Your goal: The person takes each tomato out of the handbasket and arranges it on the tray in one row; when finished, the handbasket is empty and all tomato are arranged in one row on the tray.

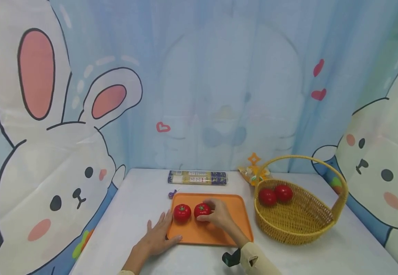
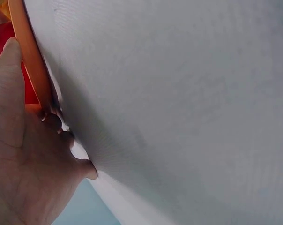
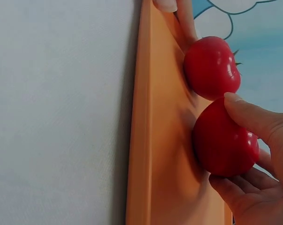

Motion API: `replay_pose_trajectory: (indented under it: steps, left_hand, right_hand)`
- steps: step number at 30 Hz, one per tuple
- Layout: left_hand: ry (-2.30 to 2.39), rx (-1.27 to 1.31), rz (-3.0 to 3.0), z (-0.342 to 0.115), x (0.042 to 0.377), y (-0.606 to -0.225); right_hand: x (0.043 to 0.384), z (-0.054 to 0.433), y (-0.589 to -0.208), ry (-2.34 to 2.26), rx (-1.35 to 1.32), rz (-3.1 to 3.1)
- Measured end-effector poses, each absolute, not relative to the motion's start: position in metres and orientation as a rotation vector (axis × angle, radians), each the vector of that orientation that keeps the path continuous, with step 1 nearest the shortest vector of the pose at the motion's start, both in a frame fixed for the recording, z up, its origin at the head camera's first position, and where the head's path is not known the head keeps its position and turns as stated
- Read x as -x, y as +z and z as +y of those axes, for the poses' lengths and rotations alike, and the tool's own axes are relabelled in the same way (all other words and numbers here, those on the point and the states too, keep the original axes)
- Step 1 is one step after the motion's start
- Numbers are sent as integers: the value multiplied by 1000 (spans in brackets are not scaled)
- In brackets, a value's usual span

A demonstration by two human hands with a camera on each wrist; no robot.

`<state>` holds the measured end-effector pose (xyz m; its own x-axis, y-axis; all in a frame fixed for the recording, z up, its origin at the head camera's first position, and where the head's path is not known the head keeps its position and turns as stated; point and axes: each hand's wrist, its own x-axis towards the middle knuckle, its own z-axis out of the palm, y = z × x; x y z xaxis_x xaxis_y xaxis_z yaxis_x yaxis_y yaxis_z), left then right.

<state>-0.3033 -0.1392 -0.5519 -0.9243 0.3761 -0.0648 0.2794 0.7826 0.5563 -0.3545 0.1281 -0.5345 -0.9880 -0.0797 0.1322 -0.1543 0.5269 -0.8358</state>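
A red tomato (image 1: 202,209) with a green stem stands on the orange tray (image 1: 216,237), and my right hand (image 1: 219,214) grips it. In the right wrist view, the thumb lies on one side of this tomato (image 3: 226,140) and the fingers on the other. Close to its left is a second tomato (image 1: 182,213), which no hand touches. My left hand (image 1: 157,235) rests at the tray's left front corner with its fingers spread. Its thumb reaches over the rim (image 2: 31,56), and the other fingers lie along the outside.
To the right of the tray stands a yellow wicker basket (image 1: 288,237) with a tall handle, holding two red round fruits (image 1: 275,195). Behind the tray lie long blue and cream packages (image 1: 197,178), a small purple wrapped piece (image 1: 172,194) and a yellow packet (image 1: 254,175). A curtain (image 1: 199,76) hangs behind the table.
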Motion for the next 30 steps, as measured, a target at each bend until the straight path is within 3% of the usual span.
replay_pose_trajectory:
  steps: [30]
  left_hand:
    - [809, -494, 2815, -138, 304, -551]
  right_hand:
    - [350, 126, -533, 1495, -183, -2715]
